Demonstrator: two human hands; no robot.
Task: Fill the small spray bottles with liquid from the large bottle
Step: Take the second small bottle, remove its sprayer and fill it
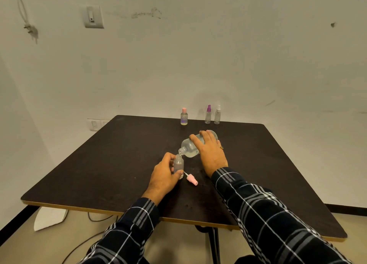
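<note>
Bottle (188,147) sideways inside right grip (211,152)

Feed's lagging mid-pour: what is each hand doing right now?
Left hand: holds the small spray bottle upright.
Right hand: grips the tilted large bottle.

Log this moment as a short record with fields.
left hand: grips uncapped small bottle, upright
right hand: holds large bottle tilted, mouth at the small bottle's opening
pink spray cap: lying on table beside the small bottle
far edge: pink-capped bottle, purple-topped sprayer, white-topped sprayer, all upright
</note>
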